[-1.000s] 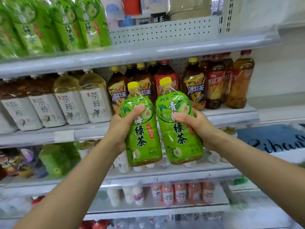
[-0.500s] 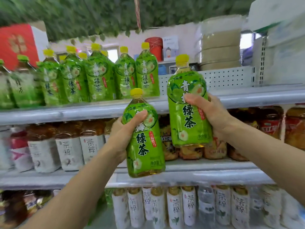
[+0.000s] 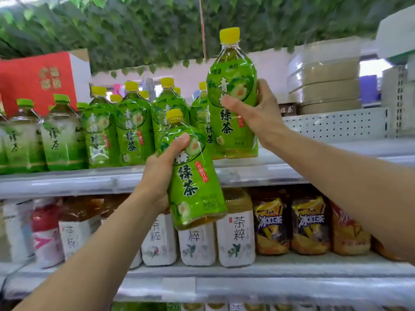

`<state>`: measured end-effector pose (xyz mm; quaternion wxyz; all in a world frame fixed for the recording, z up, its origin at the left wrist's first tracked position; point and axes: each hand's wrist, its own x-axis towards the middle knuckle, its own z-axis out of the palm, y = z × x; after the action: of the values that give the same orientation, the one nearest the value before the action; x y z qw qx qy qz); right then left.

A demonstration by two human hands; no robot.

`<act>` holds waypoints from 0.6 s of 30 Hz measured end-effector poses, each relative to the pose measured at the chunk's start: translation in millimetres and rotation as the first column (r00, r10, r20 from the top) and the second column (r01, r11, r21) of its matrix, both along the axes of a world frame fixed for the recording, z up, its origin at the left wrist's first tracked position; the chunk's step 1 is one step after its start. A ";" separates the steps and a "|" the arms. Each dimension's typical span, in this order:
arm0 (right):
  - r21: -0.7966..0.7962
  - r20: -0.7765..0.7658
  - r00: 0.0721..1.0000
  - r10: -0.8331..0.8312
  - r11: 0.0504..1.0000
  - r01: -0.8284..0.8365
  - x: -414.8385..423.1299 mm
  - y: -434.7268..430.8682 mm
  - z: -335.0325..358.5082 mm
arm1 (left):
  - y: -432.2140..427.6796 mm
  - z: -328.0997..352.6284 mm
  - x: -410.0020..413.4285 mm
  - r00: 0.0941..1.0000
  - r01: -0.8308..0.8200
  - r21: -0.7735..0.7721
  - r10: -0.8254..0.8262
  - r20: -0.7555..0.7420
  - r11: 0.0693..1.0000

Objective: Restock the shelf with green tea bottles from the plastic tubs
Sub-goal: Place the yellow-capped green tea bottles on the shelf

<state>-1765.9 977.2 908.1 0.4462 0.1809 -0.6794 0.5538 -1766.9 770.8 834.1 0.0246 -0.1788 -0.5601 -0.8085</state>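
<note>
Right hand [image 3: 258,115] is wrapped around one green tea bottle [image 3: 233,102] right at the top shelf [image 3: 280,170] edge. Left hand [image 3: 160,169] grips a second bottle [image 3: 194,178] lower down. If it goes in crooked, it probably clips the shelved green tea bottles [image 3: 132,131] and knocks them over like dominoes.

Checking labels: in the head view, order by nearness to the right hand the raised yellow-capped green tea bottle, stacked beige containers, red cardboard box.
1. Raised yellow-capped green tea bottle: gripped by right hand.
2. Stacked beige containers: top shelf, right.
3. Red cardboard box: far left.
</note>
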 end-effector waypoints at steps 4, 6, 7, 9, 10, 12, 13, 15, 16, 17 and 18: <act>0.037 0.003 0.999 -0.044 0.998 0.044 -30.2 -16.6 -5.6 | -8.6 3.8 -10.8 0.998 0.069 0.014 -0.069 0.014 0.998; 0.030 0.017 0.998 -0.064 0.998 0.064 -41.6 -22.5 -6.6 | -10.2 6.4 -15.4 0.996 0.091 -0.003 -0.091 0.020 0.996; 0.032 0.029 0.997 -0.076 0.997 0.076 -46.1 -24.8 -6.8 | -10.6 7.4 -17.3 0.995 0.097 -0.014 -0.096 0.019 0.995; 0.041 0.064 0.996 -0.056 0.998 0.053 -51.4 -29.1 -9.1 | -10.9 7.9 -19.0 0.995 0.097 -0.027 -0.097 0.010 0.995; 0.041 0.083 0.996 -0.034 0.999 0.031 -54.1 -30.3 -10.0 | -11.2 7.2 -19.6 0.995 0.097 -0.032 -0.097 0.006 0.995; 0.039 0.114 0.993 -0.008 0.999 0.004 -57.8 -32.4 -12.4 | -12.0 5.4 -21.8 0.995 0.101 -0.038 -0.101 0.004 0.994; 0.038 0.121 0.993 -0.003 0.999 -0.002 -57.6 -34.2 -13.3 | -12.3 5.0 -22.1 0.995 0.104 -0.037 -0.104 0.008 0.994; 0.035 0.132 0.991 -0.037 0.999 0.033 -58.9 -36.5 -13.4 | -12.9 4.4 -22.4 0.994 0.109 -0.038 -0.108 0.014 0.993; 0.028 0.139 0.988 -0.065 0.998 0.062 -60.2 -36.1 -13.4 | -12.7 3.7 -22.8 0.994 0.110 -0.038 -0.110 0.011 0.993; 0.023 0.147 0.986 -0.079 0.997 0.077 -59.7 -35.5 -13.7 | -12.5 3.3 -21.9 0.994 0.109 -0.034 -0.108 0.008 0.993; 0.028 0.156 0.983 -0.092 0.996 0.089 -59.1 -34.1 -13.8 | -12.2 2.9 -21.2 0.994 0.107 -0.029 -0.107 0.004 0.994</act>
<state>-1825.0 943.1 894.3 0.4138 0.1103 -0.7258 0.5383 -1788.1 758.6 837.0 -0.0221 -0.2081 -0.5615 -0.8006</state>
